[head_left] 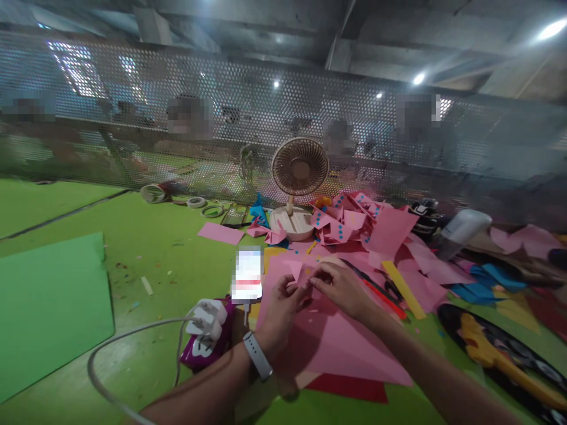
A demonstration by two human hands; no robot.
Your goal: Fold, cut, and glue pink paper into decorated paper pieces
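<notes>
My left hand (284, 307), with a pale watch strap (257, 355) at the wrist, is closed on a small folded piece of pink paper (294, 269). Its pointed part sticks up above the fingers. My right hand (342, 287) meets it from the right, thumb and forefinger pinched together. Whether these fingertips grip the same paper is too small to tell. Both hands are above large pink sheets (345, 348), with a dark red sheet (354, 388) showing under the front edge. Beside the right hand lie a red-and-black tool (384, 300) and a yellow strip (404, 289).
A lit phone (247, 276) leans by a purple power block (208, 348) with plugs and a looping cable. Behind stand a small fan (300, 167) and a heap of folded pink paper (343, 221). Green sheets (55, 313) lie left, a black tray (449, 319) right.
</notes>
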